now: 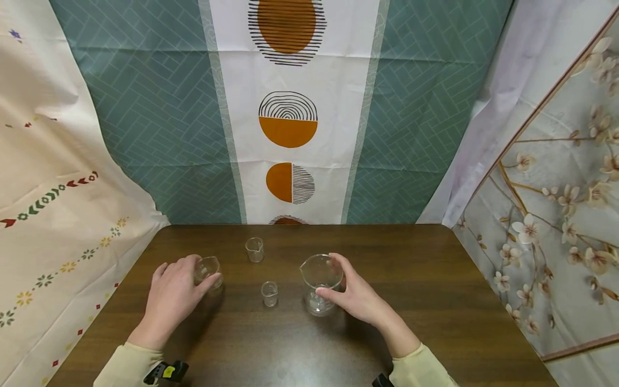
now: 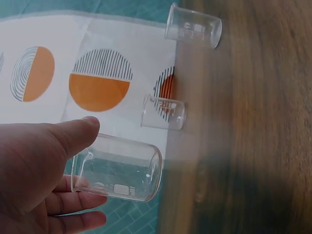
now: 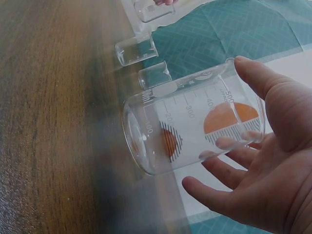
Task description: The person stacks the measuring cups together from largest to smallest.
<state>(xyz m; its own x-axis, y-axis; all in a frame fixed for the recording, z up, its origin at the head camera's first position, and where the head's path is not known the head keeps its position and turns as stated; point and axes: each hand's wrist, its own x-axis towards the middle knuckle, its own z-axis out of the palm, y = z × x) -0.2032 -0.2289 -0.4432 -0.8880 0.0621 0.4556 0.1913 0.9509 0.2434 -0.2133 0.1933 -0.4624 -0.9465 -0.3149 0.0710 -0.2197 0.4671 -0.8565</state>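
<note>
Left-side beaker: the medium beaker (image 1: 210,270) is held at its rim end, between the curved thumb and fingers of the left hand (image 1: 175,293).
Right-side beaker: the large beaker (image 1: 318,275) is clasped near its rim by the right hand (image 1: 357,296), thumb on one side, fingers spread along the other.
Between the hands: the rear small beaker (image 1: 254,250) and the front small beaker (image 1: 270,294) are stood upright, apart.
Wrist views: a printed scale (image 3: 189,109) is shown on the large beaker, a white mark (image 2: 122,189) on the medium one; neither can be read from the head.
Desk: brown wood (image 1: 425,301), glare-lit in front.
Room: a green-and-white cloth (image 1: 164,97) is hung behind, a cream cloth (image 1: 38,140) at left, a flowered cloth (image 1: 556,177) at right.
</note>
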